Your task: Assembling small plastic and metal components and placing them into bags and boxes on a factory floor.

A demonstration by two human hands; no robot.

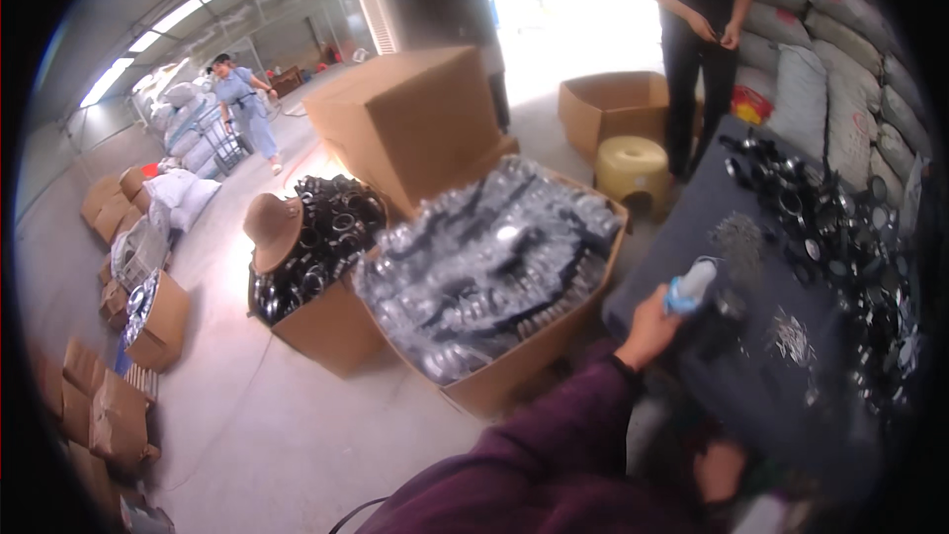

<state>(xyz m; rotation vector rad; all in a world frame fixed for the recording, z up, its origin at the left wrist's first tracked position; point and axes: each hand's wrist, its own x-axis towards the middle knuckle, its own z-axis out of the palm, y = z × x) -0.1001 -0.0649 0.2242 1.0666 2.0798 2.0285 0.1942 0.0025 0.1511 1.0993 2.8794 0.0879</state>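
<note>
From the lower edge my left arm, in a purple sleeve, reaches over the near side of a dark-covered table (pixel 643 277). My left hand (pixel 652 326) is closed on a small whitish thing with a light blue band (pixel 696 285); its exact kind is unclear. Beyond it lies a heap of small thin metal pieces (pixel 736 239), and to its right a smaller bunch of silvery pins (pixel 791 336). My right hand (pixel 722 470) is low at the table's near edge, blurred, its fingers hidden. Many shiny black ring-like parts (pixel 820 227) are piled along the table's right side.
Left of the table stands a carton (pixel 484 391) full of plastic-wrapped metal parts. Beside it are a carton of black rings with a brown hat (pixel 272 229) and a large closed box (pixel 395 109). A yellow stool (pixel 631 170) and a standing person (pixel 692 30) are beyond; another person (pixel 245 104) is far left.
</note>
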